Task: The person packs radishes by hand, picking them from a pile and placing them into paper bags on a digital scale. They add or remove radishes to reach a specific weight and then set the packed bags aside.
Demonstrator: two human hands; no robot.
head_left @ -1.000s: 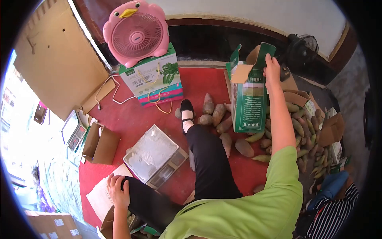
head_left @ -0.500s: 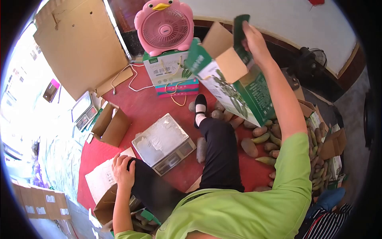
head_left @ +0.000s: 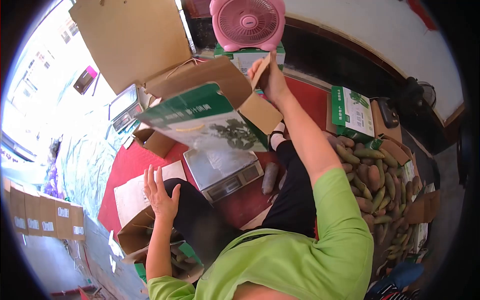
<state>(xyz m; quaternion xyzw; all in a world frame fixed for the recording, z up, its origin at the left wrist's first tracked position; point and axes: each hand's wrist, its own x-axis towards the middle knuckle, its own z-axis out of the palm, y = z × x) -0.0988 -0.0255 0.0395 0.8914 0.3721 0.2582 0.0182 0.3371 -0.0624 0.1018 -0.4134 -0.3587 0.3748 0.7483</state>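
My right hand grips a flap of a green-and-white printed cardboard box, its fingers partly hidden behind the flap. The box is tilted in the air with its flaps spread, over the near side of a platform scale. Above my knee, my left hand is held up with fingers stretched and thumb apart, holding nothing. Below it stands an open cardboard box with long root vegetables inside, partly hidden by my arm and leg. One long root vegetable lies just right of the scale.
A pile of green and brownish root vegetables covers the floor at right, with a green-and-white carton behind it. A pink fan sits on a carton at the back. Another scale and a small brown box stand at left.
My right hand has swung the printed box leftward, from above the vegetable pile to over the scale. My left hand has lifted off my knee, its fingers straightening. The view has shifted slightly.
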